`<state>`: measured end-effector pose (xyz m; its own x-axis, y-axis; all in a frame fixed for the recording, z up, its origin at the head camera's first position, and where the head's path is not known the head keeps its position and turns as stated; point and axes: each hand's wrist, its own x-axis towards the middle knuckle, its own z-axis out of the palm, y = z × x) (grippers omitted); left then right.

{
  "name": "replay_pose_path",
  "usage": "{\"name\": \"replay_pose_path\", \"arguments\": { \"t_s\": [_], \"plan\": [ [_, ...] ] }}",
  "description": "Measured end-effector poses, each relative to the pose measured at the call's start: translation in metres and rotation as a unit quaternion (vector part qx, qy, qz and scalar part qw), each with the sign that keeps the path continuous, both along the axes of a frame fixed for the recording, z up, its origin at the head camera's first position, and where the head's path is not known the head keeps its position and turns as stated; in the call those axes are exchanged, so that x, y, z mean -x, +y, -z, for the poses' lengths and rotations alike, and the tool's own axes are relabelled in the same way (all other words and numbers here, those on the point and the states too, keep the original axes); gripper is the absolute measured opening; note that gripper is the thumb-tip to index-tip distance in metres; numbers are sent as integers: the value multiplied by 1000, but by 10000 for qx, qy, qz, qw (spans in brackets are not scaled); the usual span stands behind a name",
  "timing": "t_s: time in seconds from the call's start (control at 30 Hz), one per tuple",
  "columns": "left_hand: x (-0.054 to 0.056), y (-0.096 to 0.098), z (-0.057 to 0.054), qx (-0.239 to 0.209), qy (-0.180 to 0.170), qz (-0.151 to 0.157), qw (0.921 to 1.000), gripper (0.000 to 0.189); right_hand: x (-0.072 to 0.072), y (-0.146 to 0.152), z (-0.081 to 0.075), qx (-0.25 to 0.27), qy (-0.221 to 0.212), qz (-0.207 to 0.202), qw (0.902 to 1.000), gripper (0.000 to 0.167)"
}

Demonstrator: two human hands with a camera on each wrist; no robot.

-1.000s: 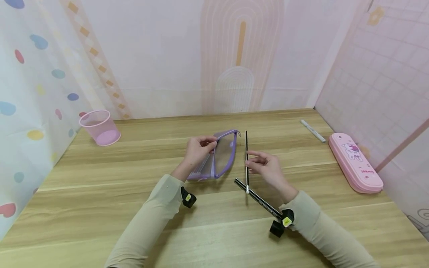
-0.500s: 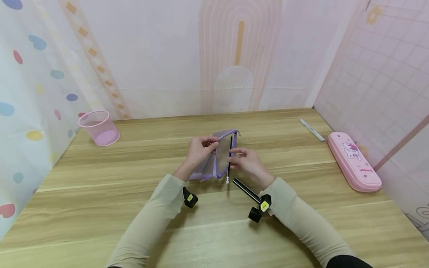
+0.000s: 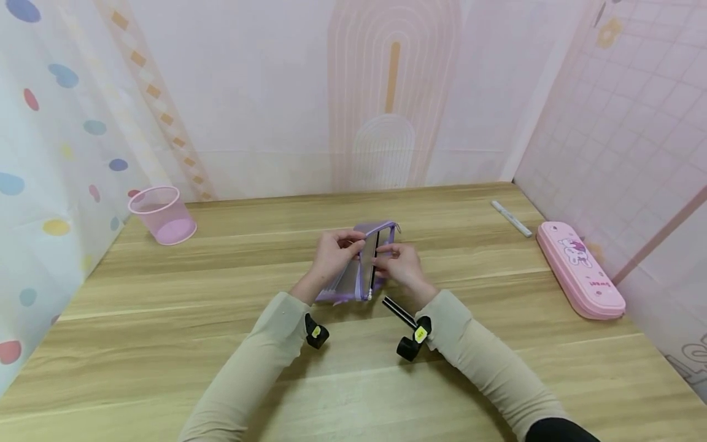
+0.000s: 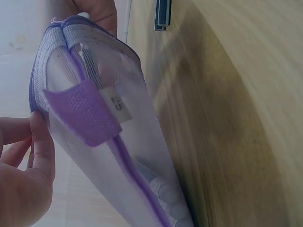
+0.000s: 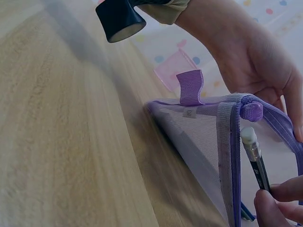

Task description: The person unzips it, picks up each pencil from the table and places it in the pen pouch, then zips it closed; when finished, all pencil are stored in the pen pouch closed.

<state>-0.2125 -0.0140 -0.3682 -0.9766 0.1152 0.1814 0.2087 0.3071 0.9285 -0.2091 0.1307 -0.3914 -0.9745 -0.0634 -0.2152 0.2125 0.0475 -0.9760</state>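
Head view shows the work, by my judgement, somewhere in its middle: one pencil [image 5: 257,166] is at the mouth of the pouch but not yet let go, and others lie loose on the worktop [image 3: 248,258]. With the fingers of my left hand [image 3: 333,254] I pinch the rim of the purple mesh pouch [image 3: 343,281], whose unzipped mouth gapes toward my right fingers. Between thumb and fingers of my right hand [image 3: 403,266] I grasp the pencil, lengthwise at this mouth, its white eraser end toward me, just beside the zip [image 5: 235,161]. How much is already inside, I cannot tell. Deeper in the pouch, apart from my left fingers, some pale rounded ends [image 4: 164,191] show through the mesh, so probably several items are stored, though I cannot name them surely. What is left, I suppose, is releasing this pencil, bringing the loose pencils [image 3: 399,311], which lie on the near side of my right fingers, partly hidden, and closing the zip. Well to the right of those fingers are a pale marker [image 3: 511,218] and a pink pencil case [image 3: 581,270]; neither hand touches them.
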Motion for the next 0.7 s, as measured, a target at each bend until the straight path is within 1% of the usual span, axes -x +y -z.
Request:
{"name": "replay_pose_path", "arguments": {
  "t_s": [0.3,0.47,0.57,0.7],
  "plan": [
    [0,3,0,71,-116,-18,9999,20,5,-3,-3,27,-171,120,9998,33],
    [0,5,-1,87,-211,-39,9997,21,5,-5,-4,-201,-123,115,9997,31],
    [0,5,-2,81,-261,-70,9996,21,4,-5,-2,-298,17,-25,9996,27],
    [-1,5,-3,41,-285,-132,9995,20,-1,2,0,-308,226,-362,9986,24]
  ]
}}
